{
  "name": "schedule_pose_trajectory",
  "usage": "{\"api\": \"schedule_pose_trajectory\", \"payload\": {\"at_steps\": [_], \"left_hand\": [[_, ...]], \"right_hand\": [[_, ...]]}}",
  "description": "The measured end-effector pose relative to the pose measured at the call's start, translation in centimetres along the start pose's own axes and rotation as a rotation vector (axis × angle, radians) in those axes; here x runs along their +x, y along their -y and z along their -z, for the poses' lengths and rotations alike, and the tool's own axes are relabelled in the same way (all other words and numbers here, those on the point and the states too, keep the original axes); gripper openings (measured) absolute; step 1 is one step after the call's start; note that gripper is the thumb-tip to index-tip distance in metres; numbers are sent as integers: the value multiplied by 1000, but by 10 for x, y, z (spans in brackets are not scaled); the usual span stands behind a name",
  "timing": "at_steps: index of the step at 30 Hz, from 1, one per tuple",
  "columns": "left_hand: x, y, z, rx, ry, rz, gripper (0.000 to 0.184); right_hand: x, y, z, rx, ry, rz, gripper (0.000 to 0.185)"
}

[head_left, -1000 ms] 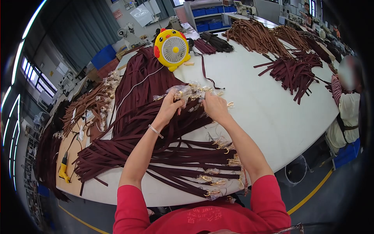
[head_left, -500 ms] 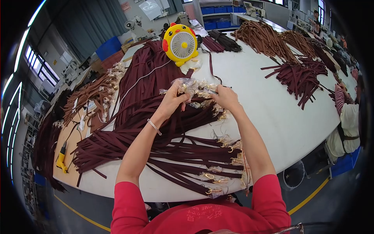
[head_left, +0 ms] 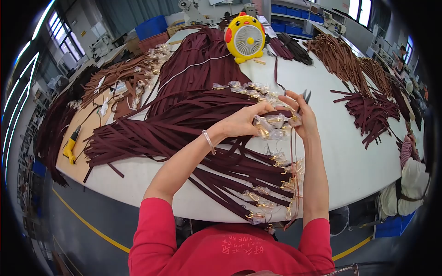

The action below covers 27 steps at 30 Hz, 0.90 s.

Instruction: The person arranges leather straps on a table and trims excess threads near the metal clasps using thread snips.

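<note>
My left hand (head_left: 241, 121) is closed around the hardware end of a bundle of dark maroon straps (head_left: 184, 112). Gold clasps wrapped in clear plastic (head_left: 272, 125) poke out past its fingers. Beside it, my right hand (head_left: 304, 117) has small thread snips (head_left: 306, 96), their dark blades pointing up and away from me. Its fingertips are close to the wrapped clasps; whether they touch them I cannot tell. Thin brown cords (head_left: 295, 170) hang below the right hand. Nearer to me, more maroon straps (head_left: 230, 170) lie fanned out with gold hooks (head_left: 253, 197) at their right ends.
A yellow chick-shaped fan (head_left: 247, 39) stands behind the hands on the white table (head_left: 350, 170). Brown straps (head_left: 338, 57) and shorter maroon straps (head_left: 370, 110) are heaped at the right. A yellow-handled tool (head_left: 70, 146) lies left. Another person's sleeve (head_left: 406, 152) shows at the far right.
Both hands have shifted right and nearer to me in the view, along with the wrapped clasps. The snips' blades now point upward. My head view has turned left.
</note>
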<state>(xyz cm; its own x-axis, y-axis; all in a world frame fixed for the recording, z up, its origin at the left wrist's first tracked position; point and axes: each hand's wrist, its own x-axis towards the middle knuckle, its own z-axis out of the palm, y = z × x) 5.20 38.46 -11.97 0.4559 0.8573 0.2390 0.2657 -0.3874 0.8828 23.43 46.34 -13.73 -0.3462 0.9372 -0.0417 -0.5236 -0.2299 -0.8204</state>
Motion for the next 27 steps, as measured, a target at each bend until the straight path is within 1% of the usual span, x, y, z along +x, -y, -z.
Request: {"api": "schedule_pose_trajectory", "payload": {"at_steps": [1, 2, 3, 4, 5, 6, 7, 9, 10, 11, 12, 13, 14, 15, 16, 17, 18, 19, 20, 21, 23, 25, 26, 27], "left_hand": [[-1, 1, -4, 98, -53, -11, 53], [0, 8, -9, 209, -148, -10, 51], [2, 16, -14, 324, -240, -4, 49], [4, 12, -21, 408, -251, 99, 48], [7, 8, -29, 486, -259, 202, 47], [10, 11, -37, 530, -263, 187, 45], [13, 13, -45, 572, -261, 170, 43], [16, 11, -61, 567, -159, 112, 43], [17, 16, -67, 529, -171, 71, 43], [18, 26, -71, 487, -180, 29, 42], [21, 34, -69, 401, -135, 125, 51], [22, 42, -70, 403, -148, 126, 51], [24, 51, -72, 324, -151, 164, 56], [27, 61, -72, 249, -156, 200, 61], [30, 74, -72, 95, -86, 170, 70], [35, 87, -75, -33, -29, 96, 70], [40, 87, -72, -239, 106, 116, 75], [43, 88, -69, -445, 239, 129, 81], [38, 84, -65, -532, 222, 157, 92], [30, 75, -60, -657, 221, 228, 99], [25, 86, -58, -669, 200, 210, 97], [18, 80, -56, -774, 177, 260, 95], [17, 85, -60, -812, 138, 275, 94], [16, 80, -60, -783, 113, 334, 90]], "right_hand": [[0, -4, 22, -83, 165, 43, 39], [-2, -11, 31, -161, 132, 189, 29], [-12, -14, 21, -249, -60, 294, 21], [-19, -16, 23, -381, -75, 383, 17], [-21, -23, 22, -589, -169, 525, 16], [-25, -25, 23, -701, -141, 552, 15], [-28, -24, 27, -752, -67, 469, 16], [-26, -36, 43, -869, 52, 446, 16], [-24, -40, 50, -871, 74, 448, 16], [-24, -44, 56, -874, 7, 486, 16], [-30, -46, 58, -876, -61, 524, 18], [-40, -42, 61, -879, -47, 527, 18], [-55, -28, 57, -974, -130, 630, 18], [-65, -18, 51, -1062, -212, 738, 23], [-74, -17, 43, -1055, -195, 745, 23], [-83, -20, 35, -1308, 41, 907, 29], [-88, -23, 31, -1549, 291, 1070, 37], [-87, -27, 35, -1623, 402, 988, 48], [-87, -30, 37, -1605, 408, 953, 49], [-85, -33, 37, -1590, 415, 914, 51], [-81, -40, 36, -1614, 428, 942, 52], [-84, -41, 40, -1674, 403, 932, 54], [-82, -42, 39, -1679, 417, 808, 54], [-79, -44, 39, -1676, 427, 687, 54]]}}
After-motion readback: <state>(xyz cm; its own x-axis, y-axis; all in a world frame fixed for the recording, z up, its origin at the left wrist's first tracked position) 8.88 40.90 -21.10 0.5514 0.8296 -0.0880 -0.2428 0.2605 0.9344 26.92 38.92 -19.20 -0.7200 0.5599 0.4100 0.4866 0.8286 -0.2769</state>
